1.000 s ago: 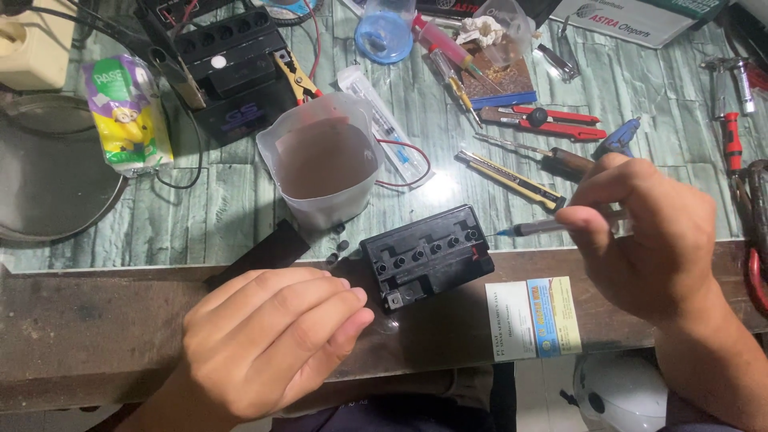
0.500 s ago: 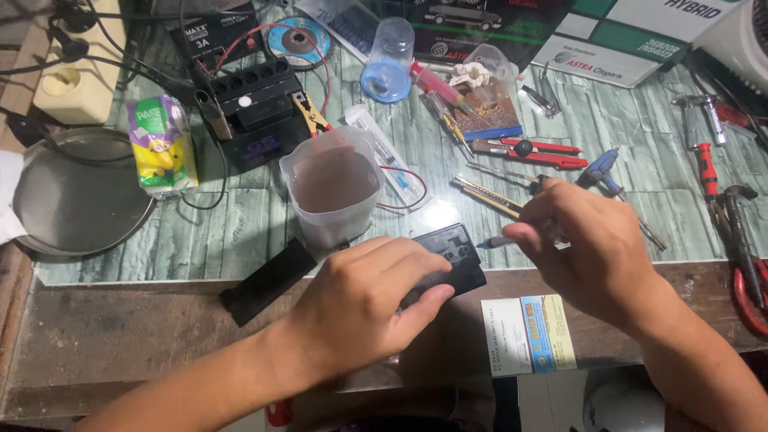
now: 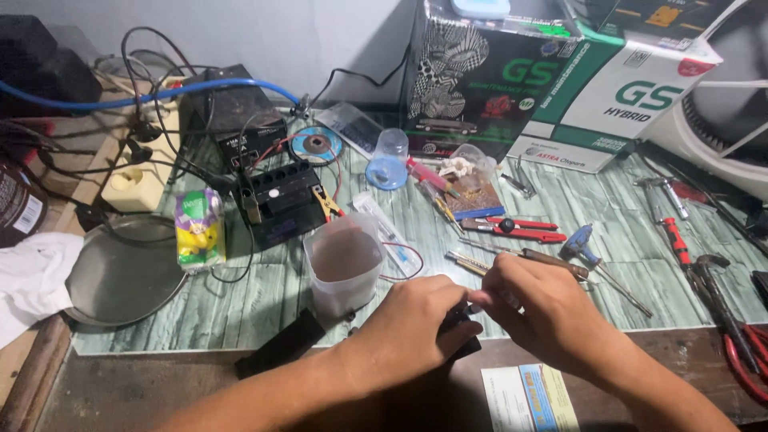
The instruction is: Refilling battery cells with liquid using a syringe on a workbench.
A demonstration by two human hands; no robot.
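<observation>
Both hands are meeting over a small black box at the table's front edge, just in front of the plastic cup. The left hand is curling closed over the box — mostly hiding it. The right hand is pinching something at the box's top; what it grips cannot be told.

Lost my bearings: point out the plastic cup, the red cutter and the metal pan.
plastic cup (image 3: 346,272), head view, front wall.
red cutter (image 3: 518,231), head view, handle middle.
metal pan (image 3: 120,280), head view, bare base.
</observation>
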